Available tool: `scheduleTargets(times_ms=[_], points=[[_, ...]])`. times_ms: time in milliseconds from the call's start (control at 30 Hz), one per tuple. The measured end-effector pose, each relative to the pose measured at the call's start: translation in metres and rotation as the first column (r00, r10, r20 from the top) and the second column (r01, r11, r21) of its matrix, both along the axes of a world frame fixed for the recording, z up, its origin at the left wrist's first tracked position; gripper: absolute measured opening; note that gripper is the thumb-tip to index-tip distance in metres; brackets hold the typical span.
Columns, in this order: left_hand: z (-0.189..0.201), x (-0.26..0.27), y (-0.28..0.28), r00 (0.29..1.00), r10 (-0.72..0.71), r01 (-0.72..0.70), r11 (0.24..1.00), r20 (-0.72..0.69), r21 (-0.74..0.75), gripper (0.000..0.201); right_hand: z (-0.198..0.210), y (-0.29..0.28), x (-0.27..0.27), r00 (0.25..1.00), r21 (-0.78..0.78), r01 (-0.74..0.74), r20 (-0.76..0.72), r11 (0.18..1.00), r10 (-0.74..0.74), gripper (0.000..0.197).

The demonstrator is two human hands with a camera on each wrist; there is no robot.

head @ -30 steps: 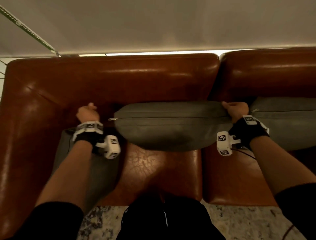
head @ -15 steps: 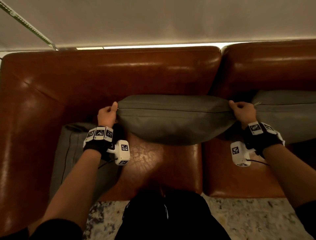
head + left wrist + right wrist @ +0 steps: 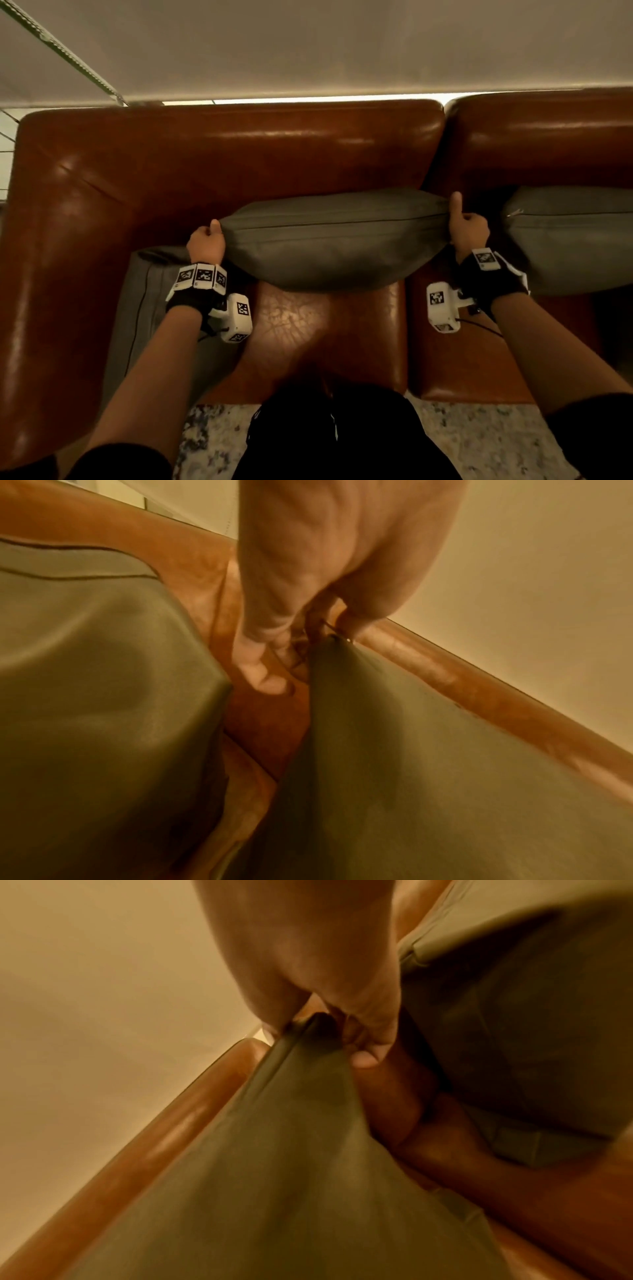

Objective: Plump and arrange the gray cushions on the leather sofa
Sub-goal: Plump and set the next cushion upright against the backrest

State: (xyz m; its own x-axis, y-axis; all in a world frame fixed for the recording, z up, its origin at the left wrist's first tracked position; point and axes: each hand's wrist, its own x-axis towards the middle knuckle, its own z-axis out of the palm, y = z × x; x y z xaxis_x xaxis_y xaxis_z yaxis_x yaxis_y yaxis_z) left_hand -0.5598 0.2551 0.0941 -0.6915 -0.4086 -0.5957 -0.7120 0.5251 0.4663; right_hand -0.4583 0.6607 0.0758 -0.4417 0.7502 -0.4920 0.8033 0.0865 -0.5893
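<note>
A gray cushion (image 3: 329, 243) stands on edge on the brown leather sofa (image 3: 219, 161), leaning toward the backrest. My left hand (image 3: 207, 240) pinches its upper left corner (image 3: 329, 642). My right hand (image 3: 466, 228) pinches its upper right corner (image 3: 308, 1023), thumb pointing up. A second gray cushion (image 3: 147, 308) lies flat in the sofa's left corner, partly under my left forearm, and shows beside the held one in the left wrist view (image 3: 103, 669). A third gray cushion (image 3: 575, 236) leans against the right backrest, seen too in the right wrist view (image 3: 514, 1015).
The sofa's left armrest (image 3: 51, 274) rises beside the flat cushion. Bare seat leather (image 3: 329, 325) lies in front of the held cushion. A patterned rug (image 3: 479, 442) covers the floor at my feet. A pale wall (image 3: 308, 44) stands behind the sofa.
My left hand moved right from beside the backrest and took hold of the middle cushion's left corner. The right hand kept its grip on the right corner, and both hands now hold the cushion.
</note>
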Motion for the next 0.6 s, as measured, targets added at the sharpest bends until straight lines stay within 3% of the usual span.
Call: scheduleTargets(times_ms=[67, 167, 233, 367, 600], points=[[0.002, 0.003, 0.009, 0.998, 0.026, -0.025, 1.0, -0.055, 0.006, 0.05, 0.001, -0.005, 0.006, 0.999, 0.087, -0.044, -0.002, 0.995, 0.044, 0.058], [0.007, 0.015, 0.024, 0.981, -0.021, 0.018, 1.0, -0.192, -0.015, 0.048, 0.008, -0.023, 0.003, 0.952, 0.202, -0.238, -0.143, 0.95, 0.269, 0.044], [0.01, 0.021, 0.022, 0.97, -0.057, 0.044, 0.997, -0.238, -0.061, 0.048, 0.009, -0.02, 0.003, 0.914, 0.246, -0.334, -0.151, 0.91, 0.376, 0.041], [0.016, 0.007, 0.003, 0.971, -0.057, 0.027, 0.991, -0.232, -0.131, 0.046, 0.016, 0.006, 0.012, 0.97, 0.232, -0.203, -0.085, 0.951, 0.228, 0.054], [0.008, -0.005, 0.003, 0.986, -0.049, 0.027, 0.99, -0.159, -0.137, 0.039, 0.012, 0.009, 0.009, 0.972, 0.212, -0.212, -0.054, 0.954, 0.228, 0.056]])
